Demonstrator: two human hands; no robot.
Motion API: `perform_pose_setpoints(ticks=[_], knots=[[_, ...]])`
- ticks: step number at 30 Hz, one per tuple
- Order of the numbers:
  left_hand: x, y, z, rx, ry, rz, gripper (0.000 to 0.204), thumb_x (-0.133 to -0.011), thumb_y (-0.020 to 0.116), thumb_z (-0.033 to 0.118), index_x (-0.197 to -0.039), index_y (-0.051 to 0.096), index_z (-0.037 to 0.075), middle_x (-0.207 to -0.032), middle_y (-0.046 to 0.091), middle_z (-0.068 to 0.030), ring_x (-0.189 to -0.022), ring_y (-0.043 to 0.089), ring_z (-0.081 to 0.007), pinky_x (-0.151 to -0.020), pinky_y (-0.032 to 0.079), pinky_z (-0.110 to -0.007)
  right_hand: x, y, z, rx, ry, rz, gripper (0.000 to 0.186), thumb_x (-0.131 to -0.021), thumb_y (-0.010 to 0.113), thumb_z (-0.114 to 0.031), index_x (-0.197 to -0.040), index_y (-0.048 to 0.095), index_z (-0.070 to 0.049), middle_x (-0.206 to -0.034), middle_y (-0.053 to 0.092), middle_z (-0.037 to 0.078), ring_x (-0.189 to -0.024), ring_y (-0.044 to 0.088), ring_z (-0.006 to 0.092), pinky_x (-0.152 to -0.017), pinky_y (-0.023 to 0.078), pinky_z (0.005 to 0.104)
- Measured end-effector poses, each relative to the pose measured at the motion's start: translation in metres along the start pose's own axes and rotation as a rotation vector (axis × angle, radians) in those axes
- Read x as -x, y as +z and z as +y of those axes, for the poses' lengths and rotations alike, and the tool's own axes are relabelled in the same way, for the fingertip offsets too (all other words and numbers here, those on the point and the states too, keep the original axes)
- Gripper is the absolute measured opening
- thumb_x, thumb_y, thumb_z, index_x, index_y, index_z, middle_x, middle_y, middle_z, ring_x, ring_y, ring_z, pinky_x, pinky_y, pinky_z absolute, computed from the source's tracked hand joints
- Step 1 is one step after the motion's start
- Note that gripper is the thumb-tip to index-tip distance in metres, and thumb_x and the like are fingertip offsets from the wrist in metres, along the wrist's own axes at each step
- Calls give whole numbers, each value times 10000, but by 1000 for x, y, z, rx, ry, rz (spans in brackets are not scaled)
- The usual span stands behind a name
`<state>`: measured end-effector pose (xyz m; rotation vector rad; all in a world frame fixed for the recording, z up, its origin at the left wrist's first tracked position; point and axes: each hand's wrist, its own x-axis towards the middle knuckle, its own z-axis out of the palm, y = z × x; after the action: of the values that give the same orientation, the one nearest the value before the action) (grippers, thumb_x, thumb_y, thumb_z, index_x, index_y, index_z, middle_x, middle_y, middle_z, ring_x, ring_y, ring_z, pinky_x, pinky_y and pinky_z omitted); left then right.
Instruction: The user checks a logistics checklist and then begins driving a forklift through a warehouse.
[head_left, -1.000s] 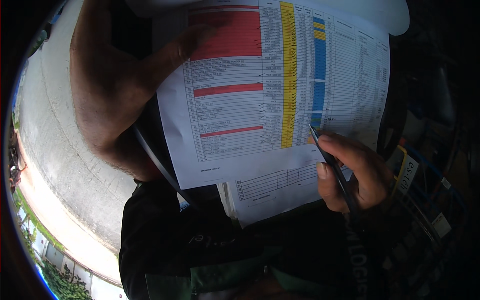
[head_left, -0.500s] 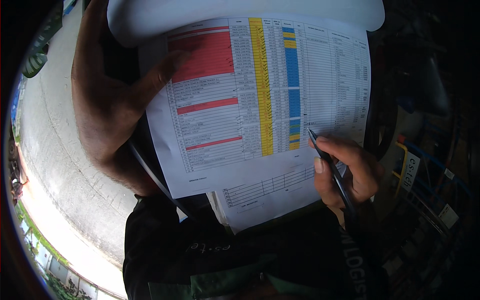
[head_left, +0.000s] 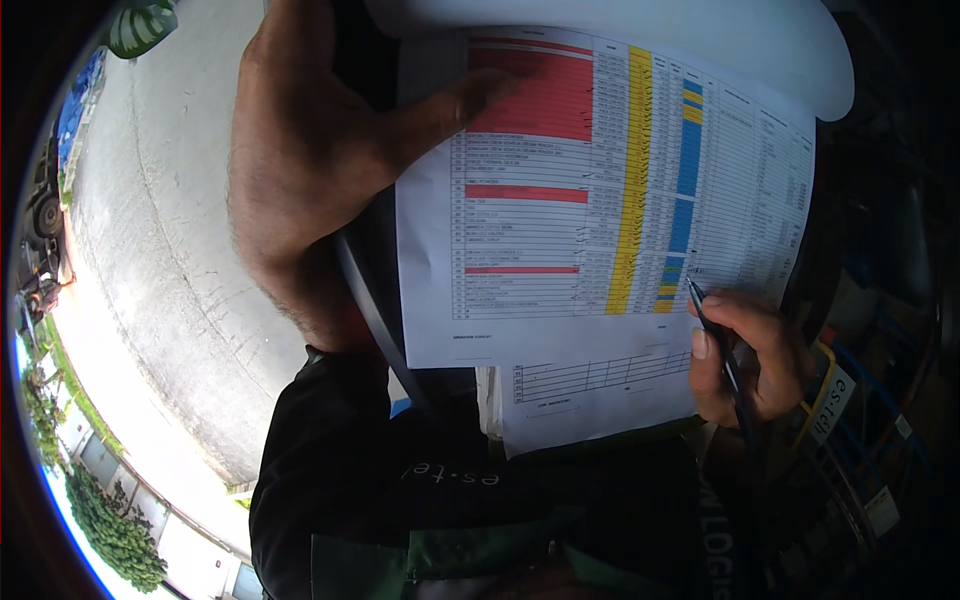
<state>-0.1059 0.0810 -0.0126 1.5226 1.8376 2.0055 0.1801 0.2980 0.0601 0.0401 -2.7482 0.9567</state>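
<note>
The left hand (head_left: 310,170) holds the white printed paper sheet with red, yellow and blue cells (head_left: 600,190), thumb on top. The right hand (head_left: 745,355), its grip closed on a dark slim pen (head_left: 718,345), touches the sheet's lower right.

Dark, seemingly black top with green panels (head_left: 450,560) and pale lettering; both hands bare, no gloves or rings visible.

view: single head camera, fisheye | faces: steeply down over the chest | range: very close to the printed sheet (head_left: 600,200), which fills the centre | left: concrete ground (head_left: 160,250) far below | right: dark shelving | edges: bent
</note>
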Motion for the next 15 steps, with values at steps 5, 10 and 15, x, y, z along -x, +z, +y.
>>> perform_pose_setpoints(ticks=[5,10,15], knots=[[0,-1,9,-20,-11,4,1090,-681,847,-103,-1606,271,-105,-1513,498,-296,-1436,494,-386,-1207,424,-480,-13,-8,-7,32,-43,-127,229,-920,765,-118,-1098,688,2,-916,766,173,-790,779,254,-636,631,341],[3,1,12,-27,-39,13,1058,-708,825,-96,-1608,269,-104,-1520,491,-302,-1444,488,-388,-1211,413,-482,-29,1,-9,-9,-159,-152,239,-899,800,-118,-1087,692,-17,-899,753,154,-779,775,230,-606,621,336],[2,2,14,-34,-49,19,1026,-736,804,-89,-1609,267,-104,-1528,484,-308,-1451,481,-390,-1215,402,-483,-38,10,-9,-30,-229,-134,241,-886,810,-118,-1079,690,-36,-882,742,135,-720,761,202,-550,597,308]])
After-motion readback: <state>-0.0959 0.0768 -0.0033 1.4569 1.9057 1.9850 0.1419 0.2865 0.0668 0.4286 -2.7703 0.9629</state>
